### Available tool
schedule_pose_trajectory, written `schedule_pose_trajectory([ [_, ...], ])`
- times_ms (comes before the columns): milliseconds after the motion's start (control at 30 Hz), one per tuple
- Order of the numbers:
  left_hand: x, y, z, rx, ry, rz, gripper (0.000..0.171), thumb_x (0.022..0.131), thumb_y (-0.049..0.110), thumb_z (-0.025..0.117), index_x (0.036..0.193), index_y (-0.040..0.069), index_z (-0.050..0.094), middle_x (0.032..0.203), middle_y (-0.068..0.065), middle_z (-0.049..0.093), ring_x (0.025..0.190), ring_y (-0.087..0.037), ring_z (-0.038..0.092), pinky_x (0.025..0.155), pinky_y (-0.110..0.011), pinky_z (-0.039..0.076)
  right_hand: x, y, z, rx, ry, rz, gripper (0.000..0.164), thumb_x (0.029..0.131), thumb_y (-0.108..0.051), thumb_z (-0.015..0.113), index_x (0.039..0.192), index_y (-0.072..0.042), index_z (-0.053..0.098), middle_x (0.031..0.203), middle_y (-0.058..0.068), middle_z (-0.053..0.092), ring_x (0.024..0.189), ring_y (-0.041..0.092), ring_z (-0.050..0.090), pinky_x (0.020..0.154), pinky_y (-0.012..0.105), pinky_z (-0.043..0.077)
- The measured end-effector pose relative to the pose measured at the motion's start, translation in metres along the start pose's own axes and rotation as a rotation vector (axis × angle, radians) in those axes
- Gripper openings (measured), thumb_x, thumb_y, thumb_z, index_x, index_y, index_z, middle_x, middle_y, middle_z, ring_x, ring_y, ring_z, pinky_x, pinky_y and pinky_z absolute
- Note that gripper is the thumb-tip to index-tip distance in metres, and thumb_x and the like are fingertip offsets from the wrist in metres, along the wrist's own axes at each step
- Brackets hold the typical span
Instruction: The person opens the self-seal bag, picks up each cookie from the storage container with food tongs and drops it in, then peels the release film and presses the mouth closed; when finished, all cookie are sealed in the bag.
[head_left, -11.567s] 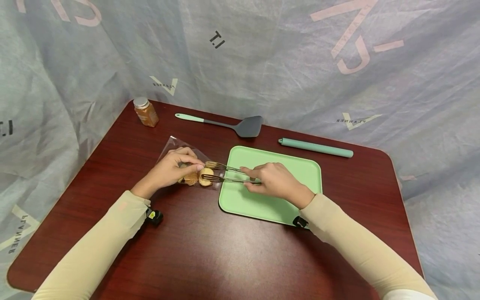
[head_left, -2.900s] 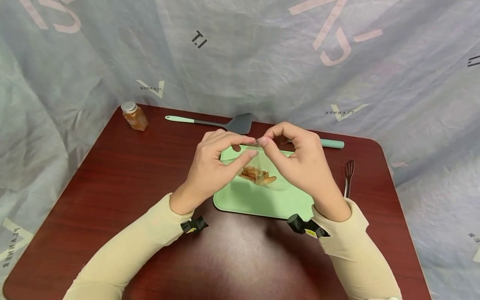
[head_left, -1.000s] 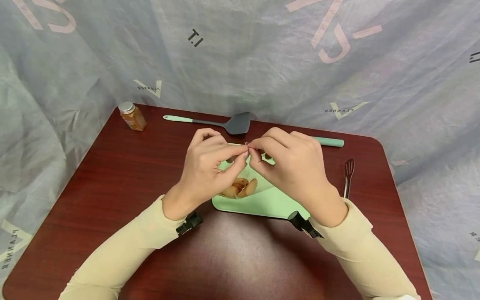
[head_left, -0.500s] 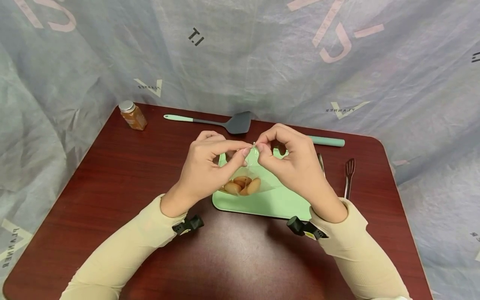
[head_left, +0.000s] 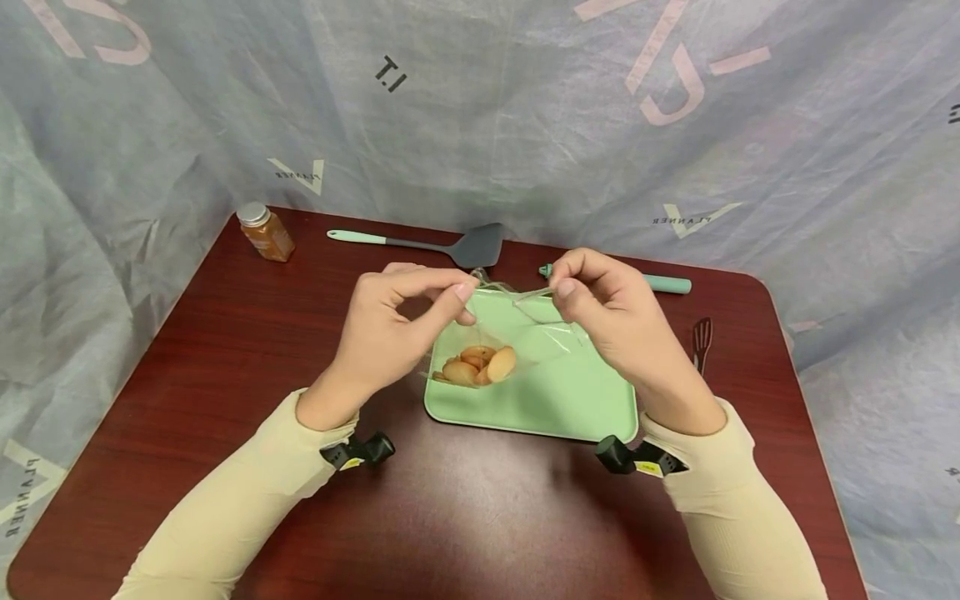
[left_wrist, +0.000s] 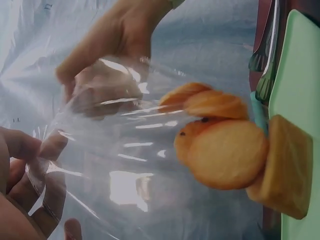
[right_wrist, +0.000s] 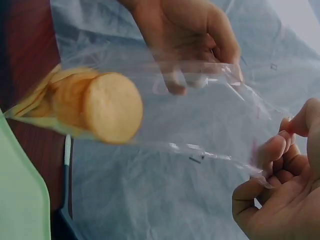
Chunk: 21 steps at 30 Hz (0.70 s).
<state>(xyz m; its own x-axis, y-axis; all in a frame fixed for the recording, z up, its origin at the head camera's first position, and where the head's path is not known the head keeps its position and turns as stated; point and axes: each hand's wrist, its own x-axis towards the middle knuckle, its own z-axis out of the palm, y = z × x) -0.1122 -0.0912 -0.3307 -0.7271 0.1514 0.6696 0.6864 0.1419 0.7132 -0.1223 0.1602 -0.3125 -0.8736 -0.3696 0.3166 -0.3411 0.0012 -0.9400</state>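
Note:
A clear plastic bag [head_left: 540, 343] with several round, golden cookies [head_left: 480, 367] in its bottom hangs over the green tray [head_left: 555, 412]. My left hand [head_left: 393, 329] pinches one side of the bag's mouth between thumb and fingers. Opposite it, my right hand [head_left: 622, 333] pinches the other side, and the mouth is stretched between them. In the left wrist view the cookies [left_wrist: 227, 152] lie bunched at the bag's far end, one squarish piece among them. Through the film [right_wrist: 200, 120] in the right wrist view, a flat round cookie [right_wrist: 114, 107] faces the camera.
Fork-ended tongs [head_left: 702, 337] lie right of the tray, partly behind my right arm. A grey spatula [head_left: 477, 247] and a green cylindrical rod [head_left: 670, 284] lie along the back. A jar of orange-brown contents [head_left: 270, 237] stands at the back left corner.
The tongs left my right hand, and the bag was lifted from the table over the tray. In the last half second my hands moved apart, widening the bag's mouth.

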Motion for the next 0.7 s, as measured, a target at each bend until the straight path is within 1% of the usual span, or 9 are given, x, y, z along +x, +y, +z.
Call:
schedule_pose_trajectory([
  [33, 0.0, 0.0, -0.002, -0.01, 0.011, -0.011, 0.01, 0.091, 0.0, 0.074, 0.097, 0.004, 0.081, 0.072, 0.008, 0.073, 0.081, -0.017, 0.067, 0.078, -0.035, 0.046, -0.001, 0.001, -0.003, 0.016, 0.007, -0.006, 0.011, 0.099, 0.001, 0.052, 0.093, 0.004, 0.06, 0.073, 0.01, 0.048, 0.068, 0.023, 0.044, 0.064, 0.031, 0.039],
  [67, 0.001, -0.001, -0.005, -0.02, 0.02, -0.018, 0.01, 0.091, 0.001, 0.074, 0.097, 0.003, 0.081, 0.072, 0.007, 0.073, 0.08, -0.018, 0.068, 0.077, -0.034, 0.047, -0.003, 0.002, -0.006, 0.029, 0.018, -0.013, 0.011, 0.099, 0.002, 0.052, 0.092, 0.005, 0.06, 0.072, 0.01, 0.048, 0.069, 0.023, 0.045, 0.065, 0.031, 0.039],
  [200, 0.003, -0.003, -0.015, -0.059, 0.057, -0.021, 0.011, 0.092, 0.0, 0.073, 0.1, 0.002, 0.08, 0.074, 0.001, 0.074, 0.073, -0.02, 0.071, 0.072, -0.033, 0.053, -0.01, 0.004, -0.018, 0.098, 0.086, -0.062, 0.01, 0.098, 0.008, 0.052, 0.091, 0.01, 0.059, 0.072, 0.011, 0.051, 0.069, 0.022, 0.047, 0.069, 0.031, 0.04],
  [267, 0.004, -0.004, -0.021, -0.065, 0.077, -0.031, 0.011, 0.093, 0.001, 0.072, 0.1, 0.002, 0.08, 0.074, -0.001, 0.074, 0.068, -0.021, 0.071, 0.069, -0.033, 0.055, -0.013, 0.005, -0.024, 0.126, 0.12, -0.08, 0.011, 0.097, 0.01, 0.052, 0.09, 0.009, 0.061, 0.072, 0.011, 0.053, 0.069, 0.022, 0.048, 0.069, 0.03, 0.041],
  [367, 0.005, -0.005, -0.03, -0.05, 0.116, -0.056, 0.011, 0.093, 0.001, 0.072, 0.101, 0.002, 0.08, 0.072, -0.004, 0.073, 0.07, -0.02, 0.071, 0.072, -0.033, 0.055, -0.017, 0.006, -0.032, 0.143, 0.169, -0.086, 0.012, 0.097, 0.011, 0.052, 0.089, 0.009, 0.061, 0.074, 0.011, 0.054, 0.069, 0.022, 0.049, 0.067, 0.028, 0.042],
  [433, 0.005, -0.003, -0.036, -0.036, 0.137, -0.077, 0.012, 0.093, 0.0, 0.071, 0.102, 0.001, 0.079, 0.071, -0.005, 0.073, 0.07, -0.019, 0.071, 0.072, -0.032, 0.055, -0.019, 0.007, -0.036, 0.151, 0.193, -0.091, 0.011, 0.097, 0.01, 0.052, 0.088, 0.012, 0.058, 0.077, 0.011, 0.053, 0.069, 0.021, 0.048, 0.065, 0.026, 0.043],
  [533, 0.007, 0.001, -0.045, -0.011, 0.174, -0.099, 0.012, 0.093, -0.003, 0.07, 0.102, -0.002, 0.079, 0.069, -0.008, 0.072, 0.069, -0.017, 0.071, 0.07, -0.029, 0.053, -0.023, 0.01, -0.042, 0.181, 0.218, -0.104, 0.012, 0.099, 0.009, 0.052, 0.087, 0.012, 0.056, 0.08, 0.011, 0.053, 0.068, 0.021, 0.048, 0.063, 0.025, 0.043],
  [600, 0.008, 0.007, -0.05, 0.013, 0.199, -0.103, 0.012, 0.093, -0.005, 0.069, 0.101, -0.005, 0.077, 0.068, -0.009, 0.072, 0.067, -0.015, 0.07, 0.066, -0.026, 0.051, -0.024, 0.012, -0.045, 0.247, 0.219, -0.12, 0.012, 0.099, 0.01, 0.052, 0.088, 0.013, 0.055, 0.082, 0.013, 0.054, 0.069, 0.021, 0.048, 0.064, 0.025, 0.044],
  [700, 0.008, 0.014, -0.057, 0.046, 0.24, -0.108, 0.012, 0.093, -0.007, 0.067, 0.101, -0.008, 0.077, 0.068, -0.011, 0.071, 0.065, -0.013, 0.07, 0.064, -0.024, 0.049, -0.023, 0.014, -0.051, 0.377, 0.226, -0.15, 0.011, 0.1, 0.01, 0.051, 0.089, 0.013, 0.054, 0.084, 0.015, 0.054, 0.068, 0.023, 0.047, 0.064, 0.026, 0.045],
])
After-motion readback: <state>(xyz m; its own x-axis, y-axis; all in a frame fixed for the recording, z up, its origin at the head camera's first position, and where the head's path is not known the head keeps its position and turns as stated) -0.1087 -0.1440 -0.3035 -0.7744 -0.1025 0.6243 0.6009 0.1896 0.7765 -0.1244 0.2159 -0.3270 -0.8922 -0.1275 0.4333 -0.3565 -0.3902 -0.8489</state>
